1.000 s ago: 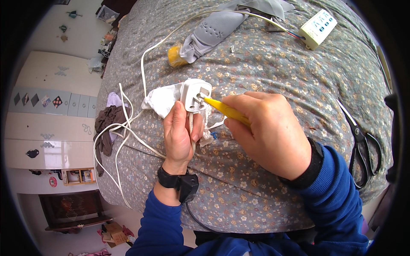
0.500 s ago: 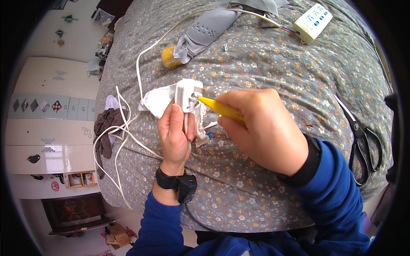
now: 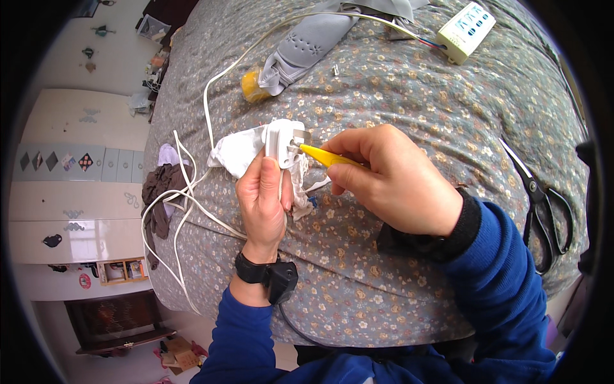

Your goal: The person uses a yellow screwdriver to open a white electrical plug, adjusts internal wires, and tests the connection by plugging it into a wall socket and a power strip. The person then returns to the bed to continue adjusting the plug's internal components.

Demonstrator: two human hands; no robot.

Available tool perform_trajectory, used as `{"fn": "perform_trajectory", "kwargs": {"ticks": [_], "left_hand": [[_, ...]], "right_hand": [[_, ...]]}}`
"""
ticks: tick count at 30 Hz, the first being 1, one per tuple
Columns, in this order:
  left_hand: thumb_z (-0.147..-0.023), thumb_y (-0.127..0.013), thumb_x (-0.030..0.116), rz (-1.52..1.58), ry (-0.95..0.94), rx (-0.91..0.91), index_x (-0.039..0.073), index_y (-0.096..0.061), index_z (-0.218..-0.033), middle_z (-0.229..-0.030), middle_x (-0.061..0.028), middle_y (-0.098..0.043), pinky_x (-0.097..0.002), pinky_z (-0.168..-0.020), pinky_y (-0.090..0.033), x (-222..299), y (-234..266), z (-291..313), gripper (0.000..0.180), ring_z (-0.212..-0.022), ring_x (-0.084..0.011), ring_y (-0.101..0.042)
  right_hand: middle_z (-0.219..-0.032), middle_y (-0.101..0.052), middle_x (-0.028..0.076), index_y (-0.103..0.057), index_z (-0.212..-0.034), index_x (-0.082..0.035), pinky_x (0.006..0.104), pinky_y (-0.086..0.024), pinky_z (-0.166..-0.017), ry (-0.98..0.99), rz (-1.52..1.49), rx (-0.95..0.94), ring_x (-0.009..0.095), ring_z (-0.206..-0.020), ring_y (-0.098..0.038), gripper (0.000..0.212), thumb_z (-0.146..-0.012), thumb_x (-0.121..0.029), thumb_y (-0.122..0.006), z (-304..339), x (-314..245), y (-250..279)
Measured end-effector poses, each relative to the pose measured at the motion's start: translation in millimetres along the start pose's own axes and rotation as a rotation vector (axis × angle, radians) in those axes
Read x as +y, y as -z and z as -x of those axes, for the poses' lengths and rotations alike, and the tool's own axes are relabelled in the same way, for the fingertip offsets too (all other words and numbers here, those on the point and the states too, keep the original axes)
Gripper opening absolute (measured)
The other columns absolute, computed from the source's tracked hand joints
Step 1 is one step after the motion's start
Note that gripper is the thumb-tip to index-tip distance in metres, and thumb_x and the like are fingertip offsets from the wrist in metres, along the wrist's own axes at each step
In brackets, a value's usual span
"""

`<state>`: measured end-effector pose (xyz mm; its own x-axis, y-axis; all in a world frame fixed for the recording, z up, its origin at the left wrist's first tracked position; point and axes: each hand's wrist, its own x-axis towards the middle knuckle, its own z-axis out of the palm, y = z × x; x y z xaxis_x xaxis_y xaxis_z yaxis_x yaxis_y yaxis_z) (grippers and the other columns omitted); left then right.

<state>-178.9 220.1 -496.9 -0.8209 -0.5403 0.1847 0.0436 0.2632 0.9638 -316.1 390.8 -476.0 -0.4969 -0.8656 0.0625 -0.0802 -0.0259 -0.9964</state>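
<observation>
My left hand [image 3: 261, 192] is closed round a white power plug [image 3: 280, 144], its thumb along the plug's lower edge and the metal prongs facing right. A white cord runs down from it past my fingers. In my right hand [image 3: 400, 182] is a yellow-handled screwdriver [image 3: 325, 156], pinched between thumb and fingers. Its tip points left at the plug face between the prongs; whether it sits in a screw I cannot make out. Behind the plug lies a bunched white cloth [image 3: 238, 152], partly hidden by my left hand.
Loops of white cable [image 3: 181, 217] lie at the left beside a dark cloth [image 3: 160, 189]. Farther off are a grey sleeve-like cloth [image 3: 313, 48], a roll of yellow tape [image 3: 254, 87] and a wired white box [image 3: 467, 33]. Black-handled scissors [image 3: 543, 211] lie at the right on the flowered bedspread [image 3: 377, 301].
My right hand has turned and its fingers have shifted on the screwdriver handle. The plug has moved very slightly right, and my left hand keeps its hold.
</observation>
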Motion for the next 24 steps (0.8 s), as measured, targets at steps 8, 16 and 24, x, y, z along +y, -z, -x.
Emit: {"fn": "perform_trajectory", "kwargs": {"ticks": [8,16,24], "left_hand": [[-0.108,-0.042,0.035,0.005,-0.013,0.0,0.003,-0.061,-0.106,-0.056,0.0045,-0.043,-0.0195,-0.042,-0.029,0,-1,-1,0.038,-0.045,-0.0031,-0.033],[-0.107,-0.048,0.033,0.114,-0.017,-0.029,-0.004,-0.061,-0.124,-0.062,0.0066,-0.046,-0.019,-0.043,-0.026,-3,3,-1,0.043,-0.047,-0.0009,-0.035],[-0.106,-0.048,0.034,0.106,-0.018,-0.049,-0.004,-0.061,-0.124,-0.064,0.0057,-0.05,-0.0187,-0.043,-0.026,0,4,-2,0.044,-0.046,-0.0004,-0.035]], "right_hand": [[-0.072,-0.065,0.021,-0.067,-0.105,0.007,0.0351,-0.05,-0.061,0.227,0.237,0.157,0.026,-0.062,-0.064,0.021,-0.086,-0.001,-0.062,5,4,-10],[-0.074,-0.064,0.025,-0.067,-0.099,0.005,0.0412,-0.052,-0.062,0.286,0.352,0.217,0.041,-0.069,-0.065,0.017,-0.083,0.001,-0.063,7,4,-12],[-0.081,-0.066,0.025,-0.067,-0.099,0.005,0.0424,-0.053,-0.065,0.356,0.391,0.243,0.042,-0.074,-0.065,0.019,-0.08,0.005,-0.063,7,5,-13]]}}
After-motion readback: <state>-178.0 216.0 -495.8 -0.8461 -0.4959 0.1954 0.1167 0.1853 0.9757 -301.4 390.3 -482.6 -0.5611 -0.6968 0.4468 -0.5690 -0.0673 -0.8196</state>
